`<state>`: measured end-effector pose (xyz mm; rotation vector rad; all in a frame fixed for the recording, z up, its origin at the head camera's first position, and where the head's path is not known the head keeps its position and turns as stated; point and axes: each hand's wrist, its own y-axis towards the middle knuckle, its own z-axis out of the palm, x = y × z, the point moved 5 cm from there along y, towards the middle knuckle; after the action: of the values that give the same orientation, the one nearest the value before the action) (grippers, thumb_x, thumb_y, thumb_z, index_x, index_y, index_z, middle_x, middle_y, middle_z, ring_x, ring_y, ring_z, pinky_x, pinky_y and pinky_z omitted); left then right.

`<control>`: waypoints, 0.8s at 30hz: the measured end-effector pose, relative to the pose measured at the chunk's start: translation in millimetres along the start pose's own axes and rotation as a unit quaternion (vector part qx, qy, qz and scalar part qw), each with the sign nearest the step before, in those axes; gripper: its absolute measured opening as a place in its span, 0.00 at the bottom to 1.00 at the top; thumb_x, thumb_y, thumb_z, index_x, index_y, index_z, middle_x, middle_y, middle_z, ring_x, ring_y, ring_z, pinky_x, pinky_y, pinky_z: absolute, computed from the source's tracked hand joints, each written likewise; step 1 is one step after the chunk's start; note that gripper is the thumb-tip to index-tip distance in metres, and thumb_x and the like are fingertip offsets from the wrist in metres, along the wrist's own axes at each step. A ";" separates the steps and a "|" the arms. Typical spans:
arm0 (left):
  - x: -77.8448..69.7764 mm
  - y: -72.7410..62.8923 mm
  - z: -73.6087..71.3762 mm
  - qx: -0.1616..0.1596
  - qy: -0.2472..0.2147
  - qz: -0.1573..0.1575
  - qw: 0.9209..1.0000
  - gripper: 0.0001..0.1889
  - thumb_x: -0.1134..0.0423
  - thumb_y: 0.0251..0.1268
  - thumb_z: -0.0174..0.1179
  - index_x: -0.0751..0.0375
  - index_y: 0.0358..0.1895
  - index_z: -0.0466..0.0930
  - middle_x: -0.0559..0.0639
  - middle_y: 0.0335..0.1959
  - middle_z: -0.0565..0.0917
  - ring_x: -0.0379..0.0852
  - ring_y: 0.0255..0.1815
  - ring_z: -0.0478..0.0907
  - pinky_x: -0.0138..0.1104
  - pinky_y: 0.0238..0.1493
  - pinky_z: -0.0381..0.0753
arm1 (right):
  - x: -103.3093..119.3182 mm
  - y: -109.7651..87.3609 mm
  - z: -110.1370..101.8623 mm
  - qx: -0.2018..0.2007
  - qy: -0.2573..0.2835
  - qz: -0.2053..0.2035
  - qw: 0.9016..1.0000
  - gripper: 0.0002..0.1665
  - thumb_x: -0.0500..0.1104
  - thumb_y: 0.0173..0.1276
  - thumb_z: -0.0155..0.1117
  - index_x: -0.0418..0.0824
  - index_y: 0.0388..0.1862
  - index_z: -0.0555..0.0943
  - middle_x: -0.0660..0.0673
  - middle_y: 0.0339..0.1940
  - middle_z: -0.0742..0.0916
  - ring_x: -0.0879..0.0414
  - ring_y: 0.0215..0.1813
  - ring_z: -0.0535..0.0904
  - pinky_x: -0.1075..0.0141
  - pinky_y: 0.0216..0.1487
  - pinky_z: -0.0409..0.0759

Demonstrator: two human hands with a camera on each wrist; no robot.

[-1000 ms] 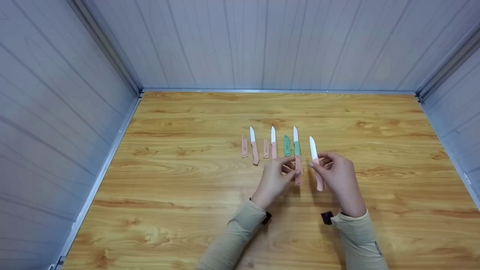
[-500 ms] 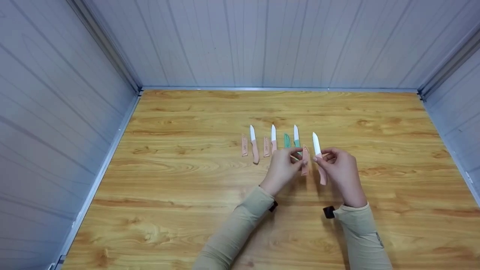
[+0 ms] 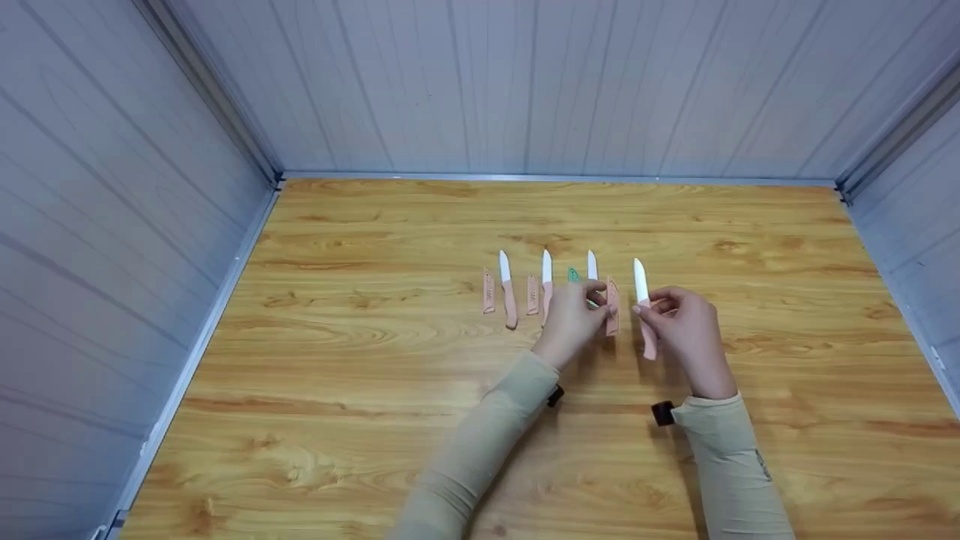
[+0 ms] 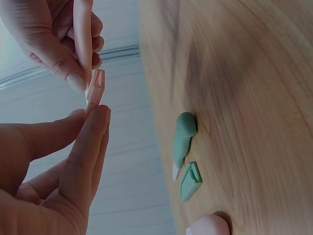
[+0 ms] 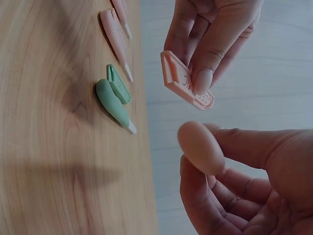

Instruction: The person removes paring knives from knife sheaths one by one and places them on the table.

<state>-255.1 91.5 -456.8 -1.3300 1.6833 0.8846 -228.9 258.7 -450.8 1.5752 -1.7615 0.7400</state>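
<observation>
Between thumb and fingers my left hand pinches a pink knife sheath, tip pointing away from me. Just right of it, my right hand grips a pink-handled paring knife by the handle, white blade bare and pointing to the back. Sheath and knife are held up above the table, side by side with a gap. The right wrist view shows the raised lettering on the sheath and the rounded butt of the knife handle. My left hand partly hides a green knife and its green sheath.
Left of my hands, two pink-handled knives lie in a row on the wooden table, each with a pink sheath on its left. Pale panel walls enclose the table at the back and sides.
Both hands have moved away from me and slightly to the right, carrying the sheath and the knife. My left hand now covers more of the green knife and green sheath.
</observation>
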 end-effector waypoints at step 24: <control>10.9 40.0 12.2 0.009 0.056 -0.053 0.997 0.11 0.68 0.57 0.68 0.64 0.44 0.84 0.44 0.26 0.80 0.36 0.26 0.76 0.25 0.26 0.75 | -16.8 30.1 7.1 0.050 0.006 0.040 0.998 0.17 0.42 0.64 0.67 0.28 0.44 0.80 0.38 0.33 0.83 0.58 0.26 0.78 0.70 0.25 0.77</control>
<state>-293.7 105.9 -470.1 -1.4660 1.6843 0.7447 -258.4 267.2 -468.0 1.5695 -1.8121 0.8874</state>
